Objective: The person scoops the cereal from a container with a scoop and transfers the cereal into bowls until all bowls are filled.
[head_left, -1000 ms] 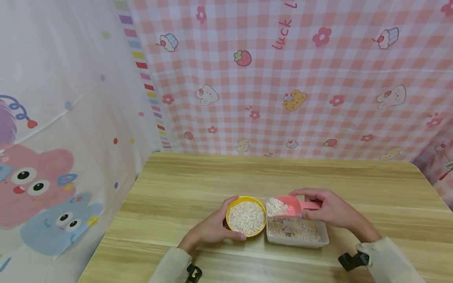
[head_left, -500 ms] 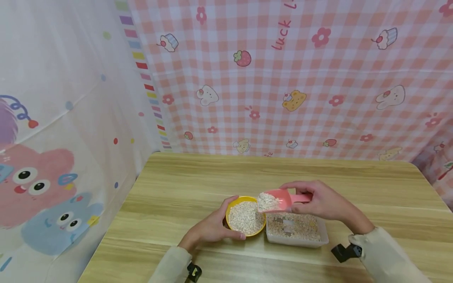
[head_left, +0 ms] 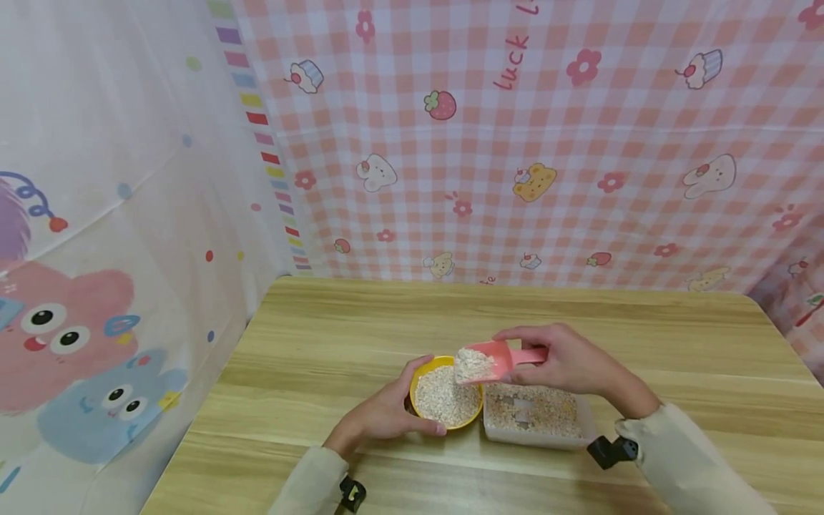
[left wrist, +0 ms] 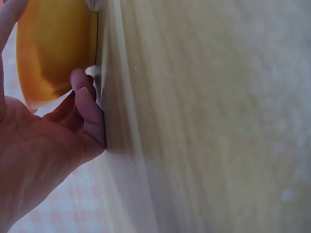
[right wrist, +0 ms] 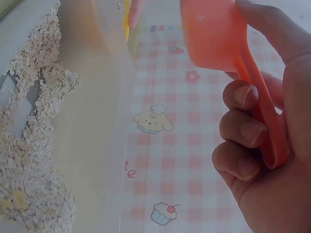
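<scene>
In the head view a yellow bowl full of pale oat flakes sits on the table. My left hand holds it from the left, thumb at the near side and fingers at the far side. The left wrist view shows the bowl's orange-yellow outer wall with fingertips curled under its side. With its fingers wrapped round the handle, my right hand grips a pink scoop heaped with oats. The scoop's front overlaps the bowl's upper right rim. A clear plastic container of oats stands right beside the bowl.
Small grey and whitish pieces lie among the oats in the container. The wooden table reaches back to a pink checked cloth. A white printed cloth hangs at the left.
My right hand has carried the loaded scoop leftward from over the container to over the right part of the bowl. The left hand and bowl have stayed in place.
</scene>
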`<state>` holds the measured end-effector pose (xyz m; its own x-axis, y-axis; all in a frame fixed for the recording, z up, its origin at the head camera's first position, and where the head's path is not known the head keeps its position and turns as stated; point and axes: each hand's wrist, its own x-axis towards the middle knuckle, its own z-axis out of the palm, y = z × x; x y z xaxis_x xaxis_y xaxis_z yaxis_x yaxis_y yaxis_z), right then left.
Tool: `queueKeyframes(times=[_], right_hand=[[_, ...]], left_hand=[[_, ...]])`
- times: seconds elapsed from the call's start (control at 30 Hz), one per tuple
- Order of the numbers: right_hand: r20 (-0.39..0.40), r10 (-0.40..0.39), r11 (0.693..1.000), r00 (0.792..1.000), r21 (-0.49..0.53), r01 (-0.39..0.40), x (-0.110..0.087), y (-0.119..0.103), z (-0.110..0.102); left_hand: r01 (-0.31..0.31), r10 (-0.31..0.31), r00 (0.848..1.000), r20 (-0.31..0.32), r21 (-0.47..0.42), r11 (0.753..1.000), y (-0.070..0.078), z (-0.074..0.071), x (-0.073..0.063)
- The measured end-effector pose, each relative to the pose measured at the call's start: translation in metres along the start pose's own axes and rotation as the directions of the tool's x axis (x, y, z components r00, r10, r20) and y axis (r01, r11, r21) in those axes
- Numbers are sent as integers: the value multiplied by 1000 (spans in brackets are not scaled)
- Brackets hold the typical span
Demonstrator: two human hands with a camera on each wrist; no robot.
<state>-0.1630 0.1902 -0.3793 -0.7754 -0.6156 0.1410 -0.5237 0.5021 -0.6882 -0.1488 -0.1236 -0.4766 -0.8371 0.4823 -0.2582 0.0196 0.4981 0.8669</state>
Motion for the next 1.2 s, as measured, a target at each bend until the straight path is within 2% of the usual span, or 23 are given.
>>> queueKeyframes(times=[0.4, 0.6, 0.73, 0.97, 1.2], right_hand=[[28, -31, 992, 999, -122, 34, 14, -6, 8], [39, 12, 976, 999, -218, -3, 19, -11, 10], [49, 14, 962, 999, -272, -1, 21, -13, 12], [51, -22, 945, 998, -325, 38, 24, -17, 14], [58, -108, 911, 992, -394, 122, 27, -22, 18]], left_hand=[[-10, 10, 1000, 3, 9, 1000, 0, -1, 0], [-23, 23, 1000, 5, 10, 1000, 1, -1, -1], [-33, 33, 999, 10, 6, 999, 1, -1, -1], [-35, 35, 999, 8, 11, 999, 0, -1, 0], [-50, 50, 999, 8, 15, 999, 1, -1, -1]])
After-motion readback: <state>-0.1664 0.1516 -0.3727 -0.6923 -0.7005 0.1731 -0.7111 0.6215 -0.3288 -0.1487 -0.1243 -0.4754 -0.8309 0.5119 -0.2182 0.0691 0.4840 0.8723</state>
